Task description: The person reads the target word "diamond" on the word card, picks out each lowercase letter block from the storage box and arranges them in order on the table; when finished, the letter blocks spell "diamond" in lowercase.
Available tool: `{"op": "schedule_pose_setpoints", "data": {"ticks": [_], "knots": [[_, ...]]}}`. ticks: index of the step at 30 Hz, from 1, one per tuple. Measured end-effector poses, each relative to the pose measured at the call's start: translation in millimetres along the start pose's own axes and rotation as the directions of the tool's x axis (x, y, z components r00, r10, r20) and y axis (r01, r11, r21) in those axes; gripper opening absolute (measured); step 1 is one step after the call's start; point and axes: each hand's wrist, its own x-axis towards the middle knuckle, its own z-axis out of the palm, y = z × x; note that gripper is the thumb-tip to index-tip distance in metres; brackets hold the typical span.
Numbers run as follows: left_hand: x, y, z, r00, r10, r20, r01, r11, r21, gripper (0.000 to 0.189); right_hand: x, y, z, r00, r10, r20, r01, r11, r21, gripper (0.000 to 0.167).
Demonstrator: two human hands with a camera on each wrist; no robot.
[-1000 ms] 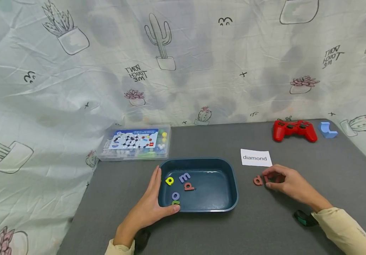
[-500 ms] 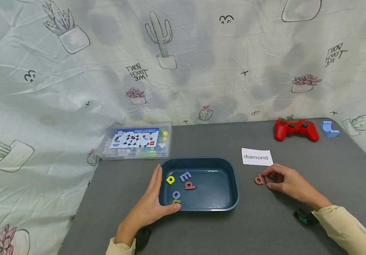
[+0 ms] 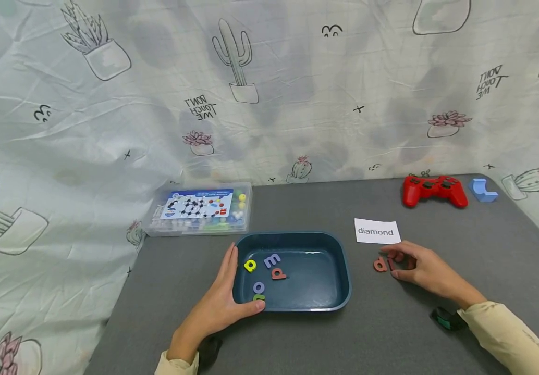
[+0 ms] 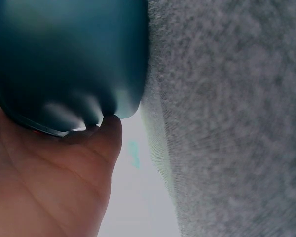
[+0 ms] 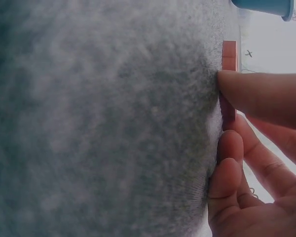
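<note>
My left hand (image 3: 222,299) holds the left end of a dark blue tray (image 3: 340,245), fingers along its outer side and thumb over the front rim. Inside the tray lie a yellow letter (image 3: 249,265), a purple m (image 3: 272,260), a red letter (image 3: 278,274), a purple o (image 3: 258,287) and a green letter (image 3: 258,297), partly behind my thumb. On the table at right is a red d (image 3: 379,264). Beside it, my right hand (image 3: 426,271) pinches a thin red letter i (image 3: 391,264) between thumb and fingers, at table level.
A white card (image 3: 377,231) reading "diamond" lies behind the red letters. Farther back are a red game controller (image 3: 435,191) and a light blue stand (image 3: 483,190). A clear plastic case (image 3: 199,209) sits behind the tray at left. A printed cloth (image 3: 279,125) hangs along the table's back.
My right index finger has shifted slightly left and away from me, over the top of the i. The left hand and tray stay in place.
</note>
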Motion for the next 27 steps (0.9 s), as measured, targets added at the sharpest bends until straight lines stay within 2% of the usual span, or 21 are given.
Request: {"op": "schedule_pose_setpoints", "data": {"ticks": [12,19,27], "knots": [[-0.3,0.6,0.4,1.000,0.019,0.002,-0.019,1.000,0.009,0.132,-1.1,4.6,-0.1,1.000,-0.019,-0.006,0.019,1.000,-0.002,0.049],[0.7,0.7,-2.2,1.000,0.016,0.008,-0.017,1.000,0.010,0.133,3.3,1.9,0.1,1.000,0.002,0.025,-0.002,1.000,0.019,0.049],[1.2,0.8,-1.8,1.000,0.013,0.005,-0.013,1.000,0.002,0.133,6.1,-0.2,1.9,1.000,-0.022,0.011,0.022,1.000,-0.015,0.036]]}}
